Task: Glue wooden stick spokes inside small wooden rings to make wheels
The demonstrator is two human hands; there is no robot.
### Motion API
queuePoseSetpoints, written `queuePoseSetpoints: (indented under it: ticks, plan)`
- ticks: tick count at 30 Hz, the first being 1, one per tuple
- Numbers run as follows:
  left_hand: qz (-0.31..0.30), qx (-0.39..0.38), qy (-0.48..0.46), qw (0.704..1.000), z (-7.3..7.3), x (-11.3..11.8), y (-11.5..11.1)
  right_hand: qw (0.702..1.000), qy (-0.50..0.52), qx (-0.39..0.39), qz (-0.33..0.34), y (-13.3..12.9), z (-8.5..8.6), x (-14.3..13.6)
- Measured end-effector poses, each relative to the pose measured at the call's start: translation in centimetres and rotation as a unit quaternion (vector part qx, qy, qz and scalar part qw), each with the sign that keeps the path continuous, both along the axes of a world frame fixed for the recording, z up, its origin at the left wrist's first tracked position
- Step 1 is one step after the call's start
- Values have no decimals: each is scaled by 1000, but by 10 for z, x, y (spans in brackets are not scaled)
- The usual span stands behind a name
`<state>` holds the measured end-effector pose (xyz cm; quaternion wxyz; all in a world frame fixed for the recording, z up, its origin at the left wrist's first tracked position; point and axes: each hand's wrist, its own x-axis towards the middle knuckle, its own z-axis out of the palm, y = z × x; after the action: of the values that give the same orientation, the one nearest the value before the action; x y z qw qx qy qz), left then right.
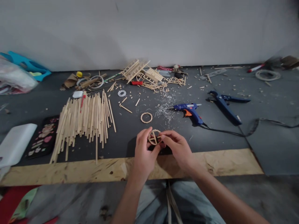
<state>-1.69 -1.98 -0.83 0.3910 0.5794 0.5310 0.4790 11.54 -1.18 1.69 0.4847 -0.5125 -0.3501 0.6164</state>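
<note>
Over the dark tabletop (pixel 125 129), your left hand (pixel 144 153) pinches a small wheel (pixel 154 137): a pale wooden ring, slightly faceted, with thin bars crossing inside. Your right hand (pixel 179 148) has fingertips at its right side; whether they pinch it, I cannot tell.

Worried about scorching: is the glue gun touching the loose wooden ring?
Apart: the head view shows tabletop between the glue gun and the loose wooden ring.

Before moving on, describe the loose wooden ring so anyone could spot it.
The dark table holds a blue glue gun. Left of it, beyond the left hand, lies the wooden ring, its middle open, unlike the held wheel with bars.
</note>
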Motion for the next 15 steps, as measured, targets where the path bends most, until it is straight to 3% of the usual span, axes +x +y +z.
queuePoseSetpoints:
  ticks: [5, 10, 15]
  plan:
    - [-11, -47, -59, 997, 3, 1, 0, 1000, -9, -2, -14, 0, -2, -2]
    - [-60, -124, -141, 980, 5, -2, 2, 998, -35, -4, -46, 0, -1, -3]
    - [-78, -122, -95, 985, 5, -5, 3, 998, -22, -12, -54, -1, -3, -2]
